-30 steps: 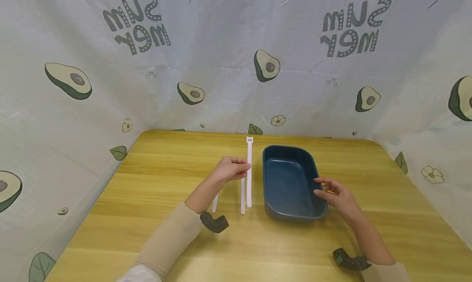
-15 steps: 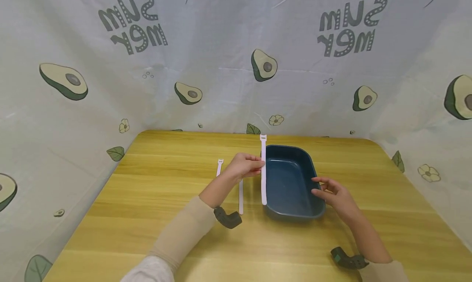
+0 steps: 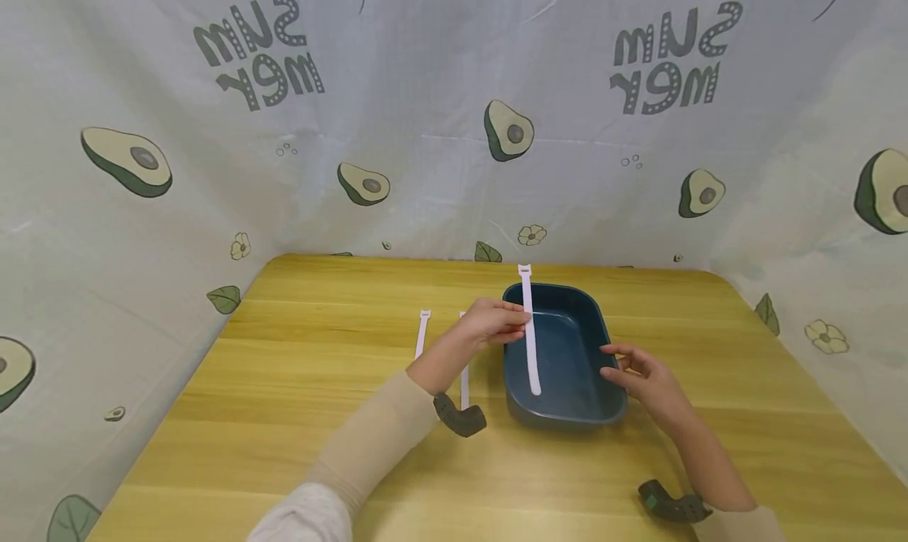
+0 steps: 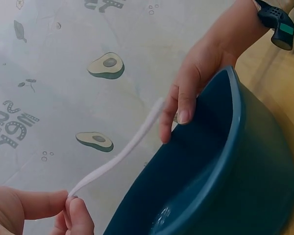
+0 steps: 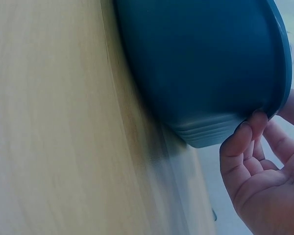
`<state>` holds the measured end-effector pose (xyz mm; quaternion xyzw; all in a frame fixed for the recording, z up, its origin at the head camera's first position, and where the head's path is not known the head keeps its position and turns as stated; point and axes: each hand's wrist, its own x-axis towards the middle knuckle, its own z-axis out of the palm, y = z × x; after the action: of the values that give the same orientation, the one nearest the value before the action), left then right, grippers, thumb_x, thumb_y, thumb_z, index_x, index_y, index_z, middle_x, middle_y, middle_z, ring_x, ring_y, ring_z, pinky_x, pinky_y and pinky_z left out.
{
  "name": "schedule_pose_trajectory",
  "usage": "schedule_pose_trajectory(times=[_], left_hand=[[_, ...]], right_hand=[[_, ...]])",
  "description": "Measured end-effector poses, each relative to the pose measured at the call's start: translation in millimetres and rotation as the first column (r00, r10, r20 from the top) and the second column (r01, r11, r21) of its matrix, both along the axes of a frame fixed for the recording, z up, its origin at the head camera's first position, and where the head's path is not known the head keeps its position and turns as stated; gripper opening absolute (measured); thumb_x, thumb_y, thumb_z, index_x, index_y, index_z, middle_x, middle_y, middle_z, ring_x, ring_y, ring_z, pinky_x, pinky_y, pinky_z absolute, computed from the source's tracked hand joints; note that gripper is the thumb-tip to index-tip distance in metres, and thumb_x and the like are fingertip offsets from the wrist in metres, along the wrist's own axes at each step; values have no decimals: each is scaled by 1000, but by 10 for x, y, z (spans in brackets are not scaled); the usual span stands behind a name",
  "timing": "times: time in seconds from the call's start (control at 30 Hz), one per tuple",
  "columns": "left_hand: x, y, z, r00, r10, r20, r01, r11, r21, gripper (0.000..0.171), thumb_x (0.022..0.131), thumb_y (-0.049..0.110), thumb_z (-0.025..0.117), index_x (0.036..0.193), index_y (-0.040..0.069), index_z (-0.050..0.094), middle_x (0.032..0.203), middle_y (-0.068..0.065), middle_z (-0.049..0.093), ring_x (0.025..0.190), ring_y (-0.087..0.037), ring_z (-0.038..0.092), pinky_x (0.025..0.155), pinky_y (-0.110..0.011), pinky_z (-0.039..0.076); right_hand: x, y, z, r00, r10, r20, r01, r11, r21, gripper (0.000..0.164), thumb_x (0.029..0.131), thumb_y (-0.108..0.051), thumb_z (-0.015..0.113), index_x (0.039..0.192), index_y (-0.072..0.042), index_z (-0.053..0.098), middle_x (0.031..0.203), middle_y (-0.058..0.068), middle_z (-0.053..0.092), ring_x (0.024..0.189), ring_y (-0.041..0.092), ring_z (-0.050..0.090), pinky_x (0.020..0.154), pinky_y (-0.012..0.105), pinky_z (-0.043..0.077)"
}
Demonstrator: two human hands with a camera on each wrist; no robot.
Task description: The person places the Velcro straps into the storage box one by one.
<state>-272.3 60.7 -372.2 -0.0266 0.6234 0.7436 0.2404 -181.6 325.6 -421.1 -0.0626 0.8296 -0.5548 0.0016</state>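
In the head view my left hand (image 3: 491, 322) pinches a white cable strap (image 3: 531, 361) with a slotted head, between thumb and fingers. The strap is held over the left part of a dark blue plastic bin (image 3: 563, 420). From the left wrist view, the strap (image 4: 112, 159) bends gently away from the fingertips, above the bin's opening. My right hand (image 3: 649, 375) grips the bin's right rim; in the right wrist view, fingertips (image 5: 242, 137) press the outer wall under the rim. Two more white straps lie on the table, one (image 3: 422, 335) farther left and one (image 3: 464, 386) partly behind my left arm.
The bin stands on a wooden table (image 3: 284, 384), right of centre. A pale curtain (image 3: 426, 93) printed with avocados hangs behind the table and along both sides. Each wrist wears a dark camera mount, such as the left mount (image 3: 459, 417).
My left hand has carried the strap rightward, from beside the bin to over its opening. Of the straps on the table, the left one shows more now. My right hand stays on the rim.
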Motion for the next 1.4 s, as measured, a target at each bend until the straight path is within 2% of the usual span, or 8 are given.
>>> schedule_pose_trajectory(times=[0.23,0.47,0.73,0.93,1.13,1.23,1.4], left_hand=[[-8,167,31,1000,-23,-5,23,1000,7,12,91,2,67,102,-4,68,71,-5,63,57,-9,59,54,-16,51],[-3,283,24,1000,-16,3,16,1000,16,13,90,1,67,101,-6,68,69,-5,63,56,-9,59,53,-17,52],[12,441,-52,999,-22,43,21,1000,8,6,90,2,68,94,-3,71,69,-5,64,57,-10,59,54,-17,52],[23,559,-122,998,4,62,-4,1000,3,5,89,0,69,92,-3,71,67,-5,62,54,-10,57,49,-16,50],[56,723,-206,996,36,86,-31,998,-55,6,86,-1,71,91,-4,72,62,-4,60,50,-8,55,46,-14,48],[71,793,-241,995,40,93,-31,995,-96,3,85,0,73,85,-3,72,59,-3,58,48,-7,53,44,-13,46],[78,866,-298,990,72,123,-55,989,-135,15,84,-1,74,70,0,67,55,-3,56,45,-6,51,42,-12,43]], right_hand=[[-1,-2,6,1000,-16,16,15,1000,27,42,96,-15,63,132,3,50,93,4,50,82,12,53,61,27,43],[-9,5,11,999,-29,14,29,998,54,44,96,-17,64,132,3,50,92,4,50,83,12,54,61,27,43],[0,6,7,999,-51,1,50,997,62,43,95,-17,66,130,4,51,90,6,51,77,13,53,57,27,43],[1,-9,11,999,-51,16,50,997,51,45,95,-17,65,131,4,50,90,8,51,75,14,53,57,27,43],[-2,-14,21,998,-53,36,50,997,61,46,95,-18,65,133,4,49,92,9,51,77,15,53,58,28,43],[0,-18,29,998,-56,43,53,997,58,47,95,-19,65,133,5,49,92,10,51,79,16,53,60,27,44],[-2,-21,28,997,-56,48,53,997,61,47,96,-20,65,133,4,48,94,10,51,85,18,55,65,26,45]])
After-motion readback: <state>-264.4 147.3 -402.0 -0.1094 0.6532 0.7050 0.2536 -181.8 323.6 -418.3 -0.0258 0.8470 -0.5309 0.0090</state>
